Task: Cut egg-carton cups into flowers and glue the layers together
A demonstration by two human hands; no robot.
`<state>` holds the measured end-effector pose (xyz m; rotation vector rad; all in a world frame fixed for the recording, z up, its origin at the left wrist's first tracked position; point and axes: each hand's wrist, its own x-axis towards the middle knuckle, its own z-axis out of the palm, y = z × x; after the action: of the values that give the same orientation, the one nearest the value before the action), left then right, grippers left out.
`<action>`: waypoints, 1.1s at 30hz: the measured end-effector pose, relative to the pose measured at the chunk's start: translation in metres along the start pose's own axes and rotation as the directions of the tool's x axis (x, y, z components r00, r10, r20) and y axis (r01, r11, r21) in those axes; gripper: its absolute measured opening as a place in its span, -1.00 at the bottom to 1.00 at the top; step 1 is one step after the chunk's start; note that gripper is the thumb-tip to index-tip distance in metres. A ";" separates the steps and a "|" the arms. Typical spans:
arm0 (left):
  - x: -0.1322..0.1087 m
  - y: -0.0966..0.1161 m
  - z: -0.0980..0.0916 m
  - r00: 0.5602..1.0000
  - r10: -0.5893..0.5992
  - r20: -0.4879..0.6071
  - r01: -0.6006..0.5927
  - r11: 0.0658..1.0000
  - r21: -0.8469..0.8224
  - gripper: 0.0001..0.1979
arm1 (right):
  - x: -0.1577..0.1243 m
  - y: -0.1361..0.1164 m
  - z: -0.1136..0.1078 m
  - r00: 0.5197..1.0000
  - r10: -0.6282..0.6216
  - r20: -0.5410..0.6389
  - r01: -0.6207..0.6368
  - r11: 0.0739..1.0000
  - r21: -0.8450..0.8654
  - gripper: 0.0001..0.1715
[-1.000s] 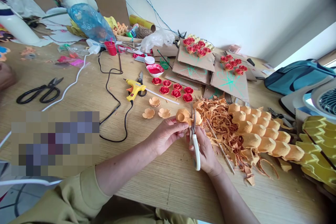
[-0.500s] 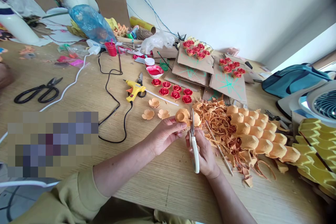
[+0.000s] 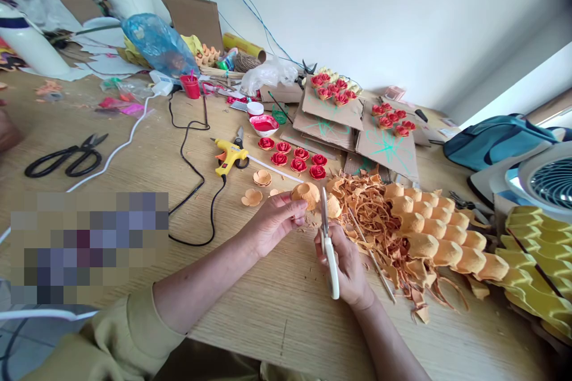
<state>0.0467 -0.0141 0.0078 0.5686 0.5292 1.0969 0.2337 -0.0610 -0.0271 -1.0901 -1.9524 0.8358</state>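
Observation:
Between the thumb and fingers of my left hand (image 3: 277, 221) is an orange egg-carton cup (image 3: 306, 194), its rounded side showing. My right hand (image 3: 344, 262) grips white-handled scissors (image 3: 329, 250), blades pointing up and away from me, just right of the cup and apart from it. Another orange carton piece (image 3: 333, 206) lies behind the blades, partly hidden. Left of my left hand are flower-shaped orange cutouts, one single (image 3: 252, 197) and one stacked (image 3: 261, 177); a third is mostly covered by my fingers. Red paper roses (image 3: 300, 164) sit in rows beyond.
Orange scraps (image 3: 370, 214) and an egg tray (image 3: 442, 229) lie to the right, with a thin stick (image 3: 373, 256) in front. A yellow glue gun (image 3: 229, 156), red paint bowl (image 3: 264, 125) and black scissors (image 3: 71, 158) are leftward. A fan (image 3: 547, 175) stands far right. Another person's hand (image 3: 8, 131) shows at far left.
My left hand has drawn the carton cup slightly left and up, away from the scissors, and now covers most of one flower cutout. The scissors' blades have shifted slightly left.

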 end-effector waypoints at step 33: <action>-0.003 -0.034 -0.010 0.950 -0.252 0.184 0.233 0.965 0.119 -0.60 | 0.010 -0.018 0.011 0.891 0.324 -0.318 -0.139 0.861 0.489 -0.61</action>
<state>0.0619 -0.0266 -0.0214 0.6702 0.4658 0.7740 0.2138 -0.0615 -0.0151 -1.1156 -1.2190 1.0502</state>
